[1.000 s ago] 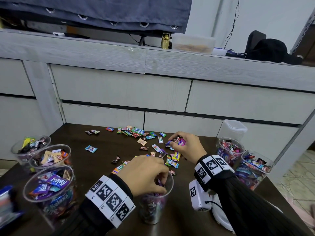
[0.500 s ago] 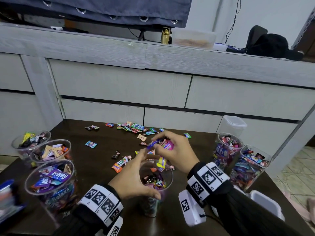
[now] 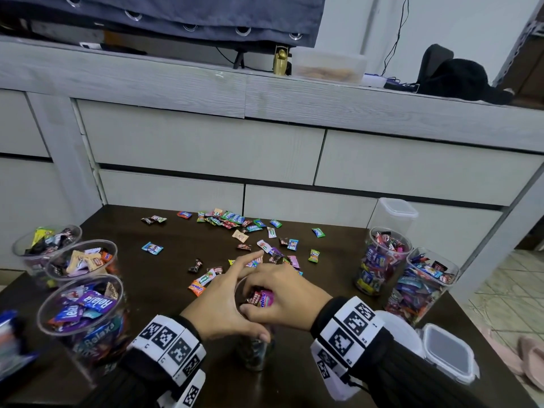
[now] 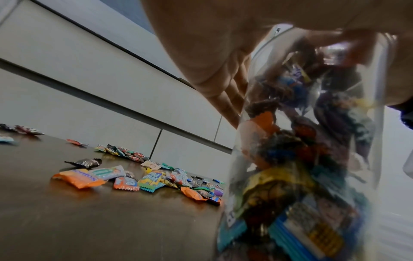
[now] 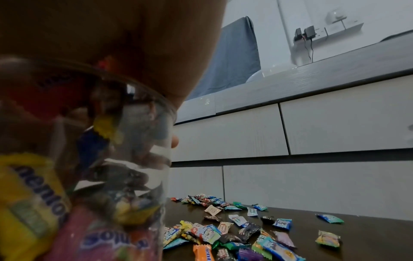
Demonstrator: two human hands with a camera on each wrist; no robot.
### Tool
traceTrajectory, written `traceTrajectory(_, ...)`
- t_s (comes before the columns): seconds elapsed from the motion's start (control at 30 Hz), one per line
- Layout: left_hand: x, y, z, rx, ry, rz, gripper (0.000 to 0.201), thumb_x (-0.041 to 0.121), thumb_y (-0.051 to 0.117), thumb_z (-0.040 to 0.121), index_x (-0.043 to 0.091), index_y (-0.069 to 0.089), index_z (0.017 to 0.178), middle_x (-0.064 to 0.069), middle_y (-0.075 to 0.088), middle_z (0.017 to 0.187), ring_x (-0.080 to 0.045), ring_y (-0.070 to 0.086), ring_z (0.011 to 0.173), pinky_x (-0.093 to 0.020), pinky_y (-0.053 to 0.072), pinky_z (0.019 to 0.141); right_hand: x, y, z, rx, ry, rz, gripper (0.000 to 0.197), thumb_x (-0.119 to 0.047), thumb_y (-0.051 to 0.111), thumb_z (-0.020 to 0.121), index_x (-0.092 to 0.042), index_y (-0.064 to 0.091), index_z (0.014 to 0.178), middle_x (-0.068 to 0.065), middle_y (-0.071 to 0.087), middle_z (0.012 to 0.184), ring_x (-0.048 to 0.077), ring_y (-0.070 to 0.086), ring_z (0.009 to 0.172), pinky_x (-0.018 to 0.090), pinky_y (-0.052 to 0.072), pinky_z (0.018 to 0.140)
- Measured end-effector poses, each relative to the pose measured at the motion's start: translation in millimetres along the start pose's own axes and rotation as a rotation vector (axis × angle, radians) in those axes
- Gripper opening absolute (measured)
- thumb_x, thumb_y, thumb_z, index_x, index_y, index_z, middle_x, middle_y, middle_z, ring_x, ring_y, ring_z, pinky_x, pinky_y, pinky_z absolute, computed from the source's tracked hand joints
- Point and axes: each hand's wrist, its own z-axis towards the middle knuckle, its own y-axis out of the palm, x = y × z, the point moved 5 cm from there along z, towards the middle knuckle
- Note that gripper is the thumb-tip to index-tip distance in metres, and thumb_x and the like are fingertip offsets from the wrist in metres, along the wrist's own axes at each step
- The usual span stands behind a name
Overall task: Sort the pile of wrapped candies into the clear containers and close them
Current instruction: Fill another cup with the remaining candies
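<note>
Both hands cover the mouth of the middle jar [image 3: 255,356], so its rim and most of its fill are hidden in the head view. The right hand [image 3: 284,298] hides how many candies [image 3: 262,298] its fingers hold. In the left wrist view the jar [image 4: 301,159] is blurred and cut off at the bottom edge. The blue thing [image 3: 11,343] at the counter's left edge is smeared and cropped. The far box [image 3: 329,67] is too cloudy to tell its contents.
</note>
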Motion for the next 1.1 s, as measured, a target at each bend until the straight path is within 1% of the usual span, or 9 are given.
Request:
traceTrajectory(0.1,3,-1,0,-0.014,-0.020,0.046,0.128,0.043,0.097,0.036,0.049,0.025,0.142,0.026,0.062,0.116,0.003,0.055,0.119,-0.031,0.043,0.107,-2,-3,0,-0.007,0.003,0.056,0.014,-0.015,0.072,0.077,-0.007,0.069,0.088,0.000,0.069,0.093,0.012,0.061,0.083,0.015,0.042,0.079)
traceTrajectory(0.23,7,-4,-1,-0.022,-0.034,0.078,0.128,0.050,0.095,0.036,0.054,0.022,0.141,0.018,0.060,0.122,0.001,0.053,0.122,-0.033,0.043,0.107,3,-4,0,0.003,0.070,0.109,0.021,-0.016,0.075,0.072,-0.014,0.068,0.091,0.002,0.070,0.088,0.013,0.061,0.075,0.024,0.048,0.073)
traceTrajectory(0.43,1,-3,0,-0.032,-0.028,0.042,0.128,0.051,0.096,0.037,0.056,0.022,0.141,0.012,0.056,0.135,-0.004,0.049,0.130,-0.042,0.038,0.112,11,-13,-4,0.029,0.136,0.280,0.017,-0.011,0.077,0.074,-0.009,0.072,0.090,-0.003,0.069,0.098,0.012,0.066,0.091,0.030,0.052,0.087)
traceTrajectory(0.57,-2,3,1,-0.087,-0.024,-0.102,0.128,0.061,0.092,0.038,0.042,0.026,0.146,0.006,0.058,0.137,-0.009,0.052,0.130,-0.040,0.040,0.111,27,-37,-16,0.235,0.196,0.234,0.006,-0.008,0.071,0.081,-0.011,0.073,0.086,0.001,0.067,0.089,0.008,0.062,0.083,0.017,0.048,0.077)
traceTrajectory(0.67,-5,-5,-1,0.019,-0.070,-0.285,0.110,0.087,0.065,0.052,0.034,0.035,0.143,0.011,0.060,0.135,-0.009,0.053,0.128,-0.030,0.043,0.104,67,-52,-39,0.388,0.430,0.101,0.017,-0.015,0.063,0.088,-0.015,0.067,0.105,-0.002,0.064,0.105,0.009,0.058,0.100,0.024,0.046,0.087)
traceTrajectory(0.73,-13,-19,2,0.224,-0.085,-0.171,0.084,0.085,0.053,0.070,0.034,0.043,0.136,0.017,0.061,0.132,-0.001,0.052,0.127,-0.030,0.040,0.107,102,-40,-63,0.286,0.728,0.030,0.045,-0.026,0.057,0.093,-0.012,0.045,0.135,0.005,0.049,0.135,0.016,0.045,0.127,0.027,0.035,0.104)
traceTrajectory(0.83,-47,-43,8,0.463,-0.372,0.147,0.065,0.054,0.060,0.089,0.023,0.039,0.142,0.003,0.048,0.146,-0.015,0.042,0.137,-0.037,0.035,0.110,134,11,-99,0.011,1.102,0.070,0.079,-0.041,0.050,0.095,0.001,0.010,0.149,0.017,0.013,0.157,0.028,0.013,0.145,0.035,0.016,0.117)
traceTrajectory(0.97,-101,-34,10,0.128,-0.917,0.565,0.092,0.066,0.046,0.091,0.015,0.007,0.156,-0.009,0.000,0.164,-0.027,-0.006,0.151,-0.054,0.009,0.119,146,57,-105,-0.063,1.200,-0.108,0.087,-0.052,0.043,0.095,0.001,-0.001,0.149,0.018,-0.003,0.158,0.031,-0.002,0.147,0.041,0.013,0.117)
traceTrajectory(1.1,-135,-19,10,0.014,-1.006,0.720,0.100,0.074,0.041,0.088,0.013,-0.001,0.156,-0.012,-0.011,0.163,-0.028,-0.014,0.150,-0.057,0.003,0.119,160,79,-87,-0.092,1.294,-0.080,0.094,-0.058,0.042,0.092,0.001,-0.003,0.149,0.016,-0.008,0.158,0.028,-0.006,0.147,0.043,0.011,0.117)
